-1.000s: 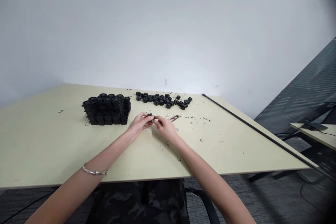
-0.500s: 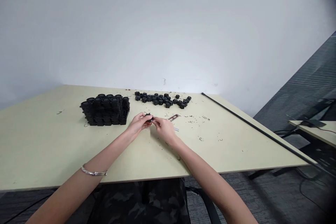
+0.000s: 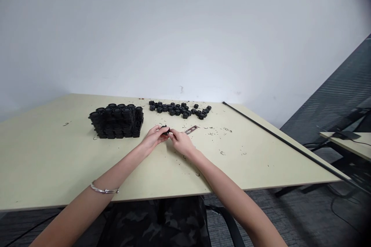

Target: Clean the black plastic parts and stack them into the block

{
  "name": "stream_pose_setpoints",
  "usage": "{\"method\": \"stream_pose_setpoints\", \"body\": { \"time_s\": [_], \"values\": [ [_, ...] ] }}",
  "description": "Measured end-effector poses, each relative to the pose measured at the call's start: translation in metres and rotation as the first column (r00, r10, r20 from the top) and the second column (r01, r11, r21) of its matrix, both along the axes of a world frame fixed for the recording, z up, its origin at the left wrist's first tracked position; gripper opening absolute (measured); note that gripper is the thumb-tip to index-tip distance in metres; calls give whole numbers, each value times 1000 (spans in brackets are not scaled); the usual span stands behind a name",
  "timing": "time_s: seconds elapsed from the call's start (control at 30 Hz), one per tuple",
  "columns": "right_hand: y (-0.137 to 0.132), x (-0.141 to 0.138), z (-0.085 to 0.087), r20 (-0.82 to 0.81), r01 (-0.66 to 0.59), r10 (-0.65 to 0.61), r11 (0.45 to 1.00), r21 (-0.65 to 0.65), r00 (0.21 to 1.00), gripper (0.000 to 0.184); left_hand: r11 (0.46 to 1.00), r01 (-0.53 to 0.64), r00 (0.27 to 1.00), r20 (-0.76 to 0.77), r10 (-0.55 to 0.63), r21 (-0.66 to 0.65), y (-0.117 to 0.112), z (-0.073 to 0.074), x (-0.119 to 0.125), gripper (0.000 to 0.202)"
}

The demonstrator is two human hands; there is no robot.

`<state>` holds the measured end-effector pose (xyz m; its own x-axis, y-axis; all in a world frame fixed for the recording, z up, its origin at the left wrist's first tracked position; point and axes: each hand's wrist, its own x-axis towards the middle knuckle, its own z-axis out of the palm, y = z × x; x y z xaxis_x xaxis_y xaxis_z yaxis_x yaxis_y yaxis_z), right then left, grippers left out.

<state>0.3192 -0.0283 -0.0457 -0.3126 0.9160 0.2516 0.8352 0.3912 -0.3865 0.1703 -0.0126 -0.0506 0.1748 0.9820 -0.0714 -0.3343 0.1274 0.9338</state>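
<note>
Between my two hands, just above the table, is a small black plastic part. My left hand is closed round it from the left, thumb on top. The fingertips of my right hand pinch at its right side; whether they hold something thin as well, I cannot make out. Beyond my right hand lies a brown, slotted tool, perhaps a knife handle, flat on the table. Left of my hands rises a block of stacked black parts with round tops.
Loose black parts lie in a spread near the wall. Dark curled shavings are scattered over the right of the pale table. A long black rod runs along the table's right edge.
Both hands stay in place round the black part, with only slight finger movement. A pale strip beside my right wrist has become almost covered by that hand.
</note>
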Motion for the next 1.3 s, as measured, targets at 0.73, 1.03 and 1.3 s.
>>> {"method": "stream_pose_setpoints", "body": {
  "time_s": [0.73,1.03,1.3],
  "values": [
    [-5,-1,3,200,46,-61,996,78,978,33,1000,20,990,-143,-19,10,-4,12,-2,40],
    [-10,-3,3,231,42,-78,986,159,970,32,1000,27,982,-185,-27,-3,-2,13,-2,40],
    [-12,-1,2,185,11,-48,980,198,982,34,998,60,981,-183,-62,-21,0,8,-6,38]
  ]
}}
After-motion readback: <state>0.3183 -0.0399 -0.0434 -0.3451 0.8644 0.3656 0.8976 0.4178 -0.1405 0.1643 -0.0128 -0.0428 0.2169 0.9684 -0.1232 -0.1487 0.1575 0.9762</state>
